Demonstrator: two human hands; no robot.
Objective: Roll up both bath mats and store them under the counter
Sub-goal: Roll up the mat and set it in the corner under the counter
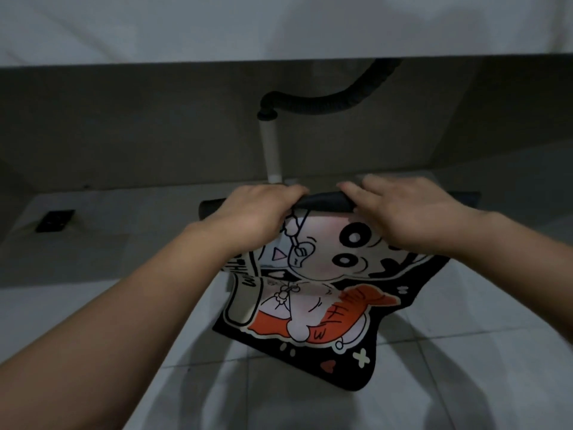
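- Cartoon bath mat [313, 308] lies on the tiled floor [310, 408], its far end at the mouth of the space under the bench [279, 26]; black border, printed cat and orange fish face up.
- Far edge of the mat is turned over into a thin dark roll [322, 203] just in front of the white drain pipe [270, 150]; most of the mat is not yet rolled.
- Left hand [251, 218] sits on the roll left of the pipe line, fingers curled over it, grip closed on the roll.
- Right hand [406, 218] on the roll to the right of the pipe, fingers flatter and pressing down; looks like a hold on the roll, thumb hidden.
- Second mat: not in view, cannot tell where it is.
- Handling judgement: thin, soft, floppy; near end already wrinkles and lifts, so it bends easily. Light. Dark underside probably rubbery, so likely grips the tile and itself rather than sliding.
- Where to hold: both hands spread along the roll, closer to its ends than now, else the ends may cone or loosen.
- Black corrugated hose [325, 99] above the pipe stays clear of the roll.
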